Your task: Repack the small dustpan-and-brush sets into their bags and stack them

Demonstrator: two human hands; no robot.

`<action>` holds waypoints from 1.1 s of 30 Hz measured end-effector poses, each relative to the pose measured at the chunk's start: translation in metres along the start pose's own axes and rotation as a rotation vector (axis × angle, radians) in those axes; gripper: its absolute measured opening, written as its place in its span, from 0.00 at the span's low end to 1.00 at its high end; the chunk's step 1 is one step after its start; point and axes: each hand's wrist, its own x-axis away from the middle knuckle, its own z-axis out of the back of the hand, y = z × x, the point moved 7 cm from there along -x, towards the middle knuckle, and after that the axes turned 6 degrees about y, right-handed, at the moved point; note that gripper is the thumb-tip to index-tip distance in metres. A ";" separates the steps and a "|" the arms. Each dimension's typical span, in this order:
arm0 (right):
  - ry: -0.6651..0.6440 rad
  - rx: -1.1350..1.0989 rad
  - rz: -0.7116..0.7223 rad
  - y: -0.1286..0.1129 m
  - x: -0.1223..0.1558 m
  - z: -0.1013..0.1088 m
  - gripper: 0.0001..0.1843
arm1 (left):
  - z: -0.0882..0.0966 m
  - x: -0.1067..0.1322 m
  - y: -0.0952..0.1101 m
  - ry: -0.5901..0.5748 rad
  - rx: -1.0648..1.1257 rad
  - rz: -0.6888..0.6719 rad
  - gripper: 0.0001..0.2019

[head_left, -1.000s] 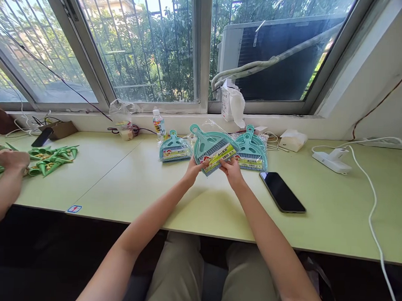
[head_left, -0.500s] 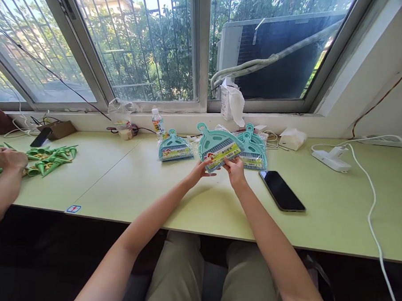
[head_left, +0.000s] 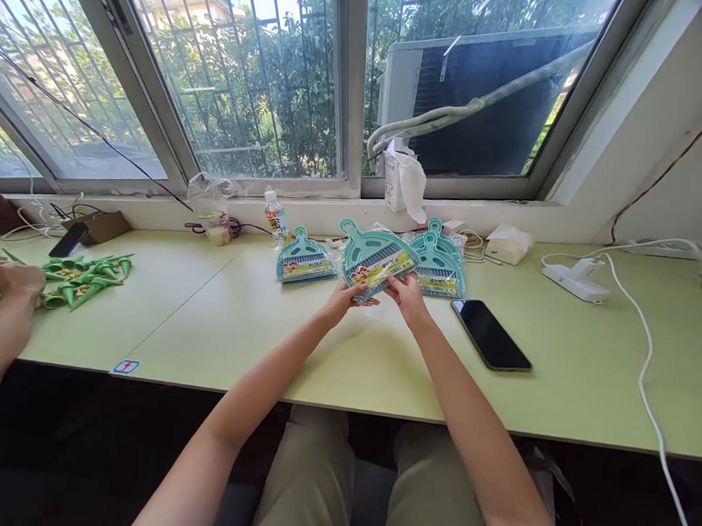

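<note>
2 khaki-trousered legs (head_left: 312, 478) are nearest, under the front edge of a long, pale yellow-green tabletop (head_left: 266, 337). On that edge, to the left, is a small white sticker with a blue border and a red mark (head_left: 126, 367).

Farther in, a black, flat, rectangular phone (head_left: 491, 336) lies at a slant to the right of the bare right hand (head_left: 408, 294). That hand pinches the lower edge of a teal plastic dustpan-and-brush set in clear wrapping (head_left: 380, 253), its thumb over the front. The bare left hand (head_left: 341, 297) grips the same set at its lower left corner. The set is held up over the middle of the tabletop, tilted, with its yellow-green printed label facing the person.

At the far left, a co-worker's hand (head_left: 18, 278) is beside a pile of green, cone-shaped pieces (head_left: 91, 279); its grip cannot be made out.

Behind the held set, 1 similar wrapped teal set (head_left: 305, 262) lies to the left, and overlapping wrapped teal sets (head_left: 441, 259) lie to the right, partly covered. A white power strip (head_left: 576, 282) with a white cable sits farther right.

Along the back stand a clear bottle with a colourful label (head_left: 275, 219) and, higher, a white paper tissue pack (head_left: 402, 180) before the grey-framed window (head_left: 356, 100).
</note>
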 end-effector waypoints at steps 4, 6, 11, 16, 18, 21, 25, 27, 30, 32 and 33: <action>-0.008 0.217 0.043 -0.010 -0.002 0.007 0.16 | 0.026 -0.011 0.012 0.144 0.055 0.004 0.20; 0.058 0.461 0.292 -0.030 0.002 0.013 0.17 | 0.045 -0.016 0.017 0.250 0.111 0.015 0.19; 0.106 1.133 0.923 -0.059 0.030 -0.002 0.22 | 0.071 -0.018 0.019 0.282 0.206 0.115 0.15; 0.134 1.038 0.945 -0.063 0.031 -0.001 0.08 | 0.070 -0.013 0.010 0.107 0.083 0.267 0.12; 0.155 0.936 0.918 -0.066 0.030 0.001 0.08 | 0.068 -0.011 0.007 0.052 0.015 0.300 0.12; 0.178 0.829 0.881 -0.069 0.028 0.005 0.09 | 0.064 -0.009 0.006 -0.058 -0.075 0.266 0.14; 0.237 0.736 0.849 -0.068 0.026 0.013 0.10 | 0.052 -0.004 0.000 -0.212 -0.161 0.265 0.17; 0.271 0.722 0.835 -0.066 0.024 0.018 0.10 | 0.046 -0.001 -0.002 -0.259 -0.178 0.278 0.17; 0.281 0.740 0.836 -0.064 0.023 0.020 0.10 | 0.040 0.001 0.000 -0.294 -0.213 0.256 0.20; 0.247 0.755 0.843 -0.061 0.022 0.019 0.09 | 0.039 0.002 0.003 -0.312 -0.239 0.226 0.22; 0.226 0.758 0.839 -0.059 0.021 0.018 0.09 | 0.039 0.002 0.004 -0.315 -0.251 0.213 0.22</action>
